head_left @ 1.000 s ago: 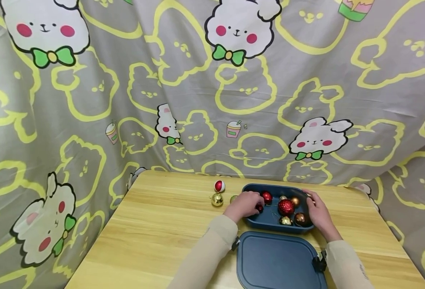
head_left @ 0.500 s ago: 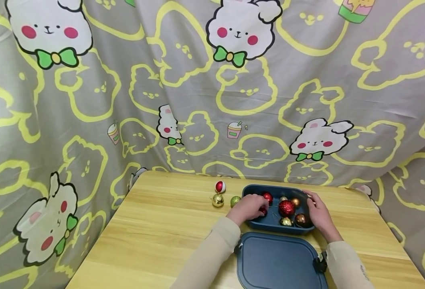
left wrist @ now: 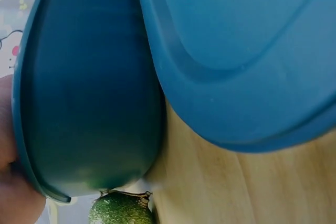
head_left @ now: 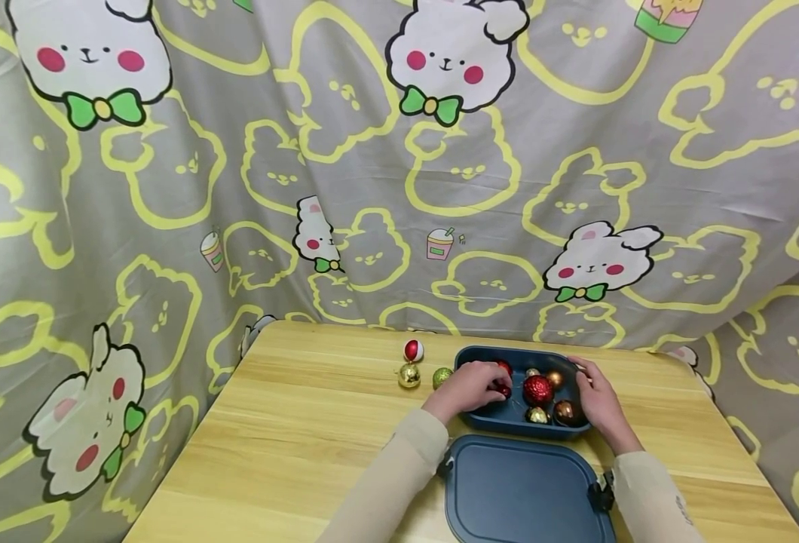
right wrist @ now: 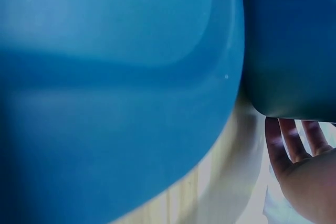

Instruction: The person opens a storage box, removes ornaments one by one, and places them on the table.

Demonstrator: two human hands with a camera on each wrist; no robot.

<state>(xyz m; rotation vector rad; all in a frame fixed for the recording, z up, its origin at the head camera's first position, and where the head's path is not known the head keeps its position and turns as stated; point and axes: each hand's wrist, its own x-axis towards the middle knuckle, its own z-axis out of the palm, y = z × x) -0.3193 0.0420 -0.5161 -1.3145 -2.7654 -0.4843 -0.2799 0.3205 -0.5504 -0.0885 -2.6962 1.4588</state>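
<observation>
Two bare hands at a dark blue box of shiny baubles

Pinched in the left hand's [head_left: 472, 386] curled fingertips is a small, shiny dark red ball [head_left: 503, 391]; the grasp is low, within the nine o'clock half of a dark blue rectangular container with rounded corners [head_left: 508, 428]. The right hand [head_left: 601, 407] rests at the container's three o'clock end, fingers extended against the outer wall rather than clenched.

From the dark red ball, a larger crinkled bright red ball [head_left: 538, 390] sits at three o'clock. Around that one lie a small copper ball [head_left: 554, 378] at two, a glossy brown ball [head_left: 566, 412] at four and a pale gold ball [head_left: 537, 415] at six.

Outside, near the container's nine o'clock end, is a glittery green ball [head_left: 442, 376]. Farther toward nine lies a shiny gold ball [head_left: 409, 375], with a red-and-white ball [head_left: 414, 350] just beside it at twelve. At six o'clock from the container, a flat blue rounded lid [head_left: 530, 490] lies on the pale wood-grain table [head_left: 270, 422].
</observation>
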